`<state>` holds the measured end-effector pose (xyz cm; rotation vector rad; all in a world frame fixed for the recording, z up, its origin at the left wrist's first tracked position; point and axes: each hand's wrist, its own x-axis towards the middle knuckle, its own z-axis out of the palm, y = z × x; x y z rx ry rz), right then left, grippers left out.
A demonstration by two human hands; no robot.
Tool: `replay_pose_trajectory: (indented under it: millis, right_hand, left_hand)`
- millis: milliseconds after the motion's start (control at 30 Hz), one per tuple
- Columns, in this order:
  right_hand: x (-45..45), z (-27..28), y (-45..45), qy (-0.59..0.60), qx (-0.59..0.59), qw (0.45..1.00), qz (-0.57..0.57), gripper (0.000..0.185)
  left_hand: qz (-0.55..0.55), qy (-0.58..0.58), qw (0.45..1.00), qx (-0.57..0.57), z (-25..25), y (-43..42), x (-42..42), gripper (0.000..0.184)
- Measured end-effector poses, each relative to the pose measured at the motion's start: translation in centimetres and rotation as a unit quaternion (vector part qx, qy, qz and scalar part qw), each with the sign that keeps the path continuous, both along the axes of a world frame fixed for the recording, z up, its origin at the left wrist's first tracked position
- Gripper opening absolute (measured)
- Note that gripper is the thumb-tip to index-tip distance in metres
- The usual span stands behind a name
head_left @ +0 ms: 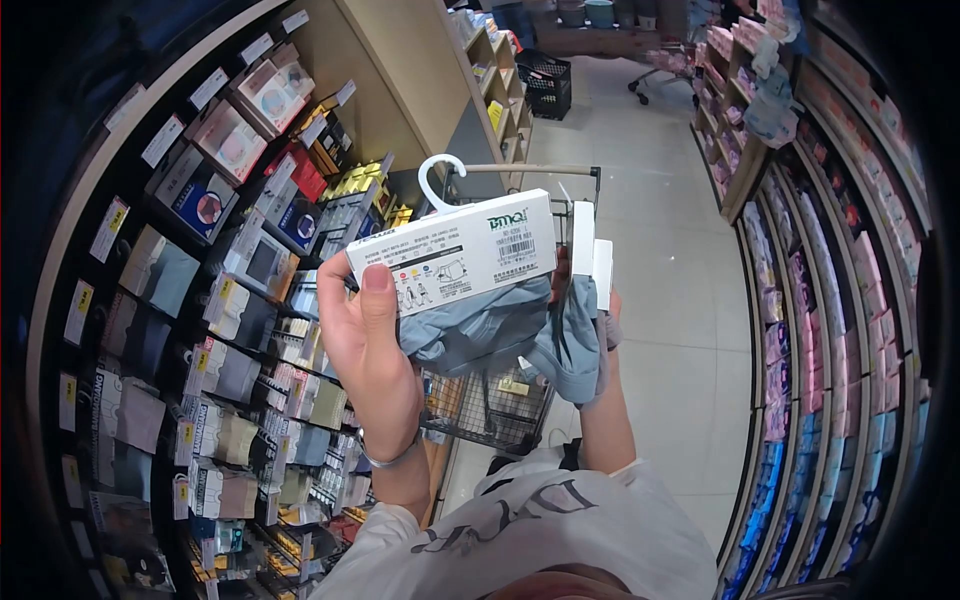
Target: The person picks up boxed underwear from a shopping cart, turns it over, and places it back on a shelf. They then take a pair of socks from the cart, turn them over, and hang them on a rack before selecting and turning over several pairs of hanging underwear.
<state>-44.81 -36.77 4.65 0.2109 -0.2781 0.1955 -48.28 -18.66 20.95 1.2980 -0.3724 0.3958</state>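
Shop aisle, pale tiled floor [670,390], with boxed goods [228,142] on the left and pink and blue packs [785,350] on the right.

From where I stand, the person's left hand [365,340] is closed on a printed white carton [455,250], thumb pressed flat on its face; a white hook [428,182] curves up from its top, and blue-grey fabric [470,325] bunches below. Just beside it, the right hand [613,303] holds white packaging [583,240] seen nearly edge-on, with similar cloth [575,350] beneath; its fingers are mostly hidden, so I cannot tell how each one is set. Both items are held above a wire shopping cart [455,400]. A metallic bracelet [388,461] circles the left wrist, and a black basket [545,85] stands farther up the aisle.
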Motion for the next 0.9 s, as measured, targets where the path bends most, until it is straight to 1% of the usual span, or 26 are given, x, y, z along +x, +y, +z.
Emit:
replay_pose_trajectory:
  millis: [100,200,300,433,667,733,900]
  right_hand:
    - [-0.3,-0.1,0.4,0.011,0.01,1.0,-0.016,0.048]
    - [-0.1,0.0,0.7,0.033,-0.018,0.999,-0.035,0.05]
    - [0.4,-0.5,0.6,0.045,-0.076,0.994,-0.06,0.051]
    - [0.4,-0.2,0.9,0.032,-0.087,0.992,-0.088,0.051]
    - [0.5,0.6,1.0,0.024,-0.072,0.993,-0.089,0.056]
    - [0.5,0.9,0.8,0.018,-0.081,0.992,-0.094,0.057]
    - [0.9,0.5,-0.4,0.012,-0.118,0.99,-0.077,0.059]
  left_hand:
    - [-0.001,0.002,1.0,0.005,-0.2,0.2,0.1,0.03]
    - [-0.003,0.008,1.0,0.014,-0.2,0.6,0.4,0.03]
    - [-0.007,0.01,1.0,0.016,-0.2,0.9,0.5,0.03]
    - [-0.011,0.011,1.0,0.0,-0.1,1.0,0.7,0.029]
    - [-0.001,0.003,1.0,-0.014,-0.2,1.3,1.2,0.027]
    - [0.008,-0.001,1.0,-0.03,-0.2,0.9,1.3,0.024]
    - [0.018,-0.009,0.999,-0.026,0.0,0.3,1.5,0.024]
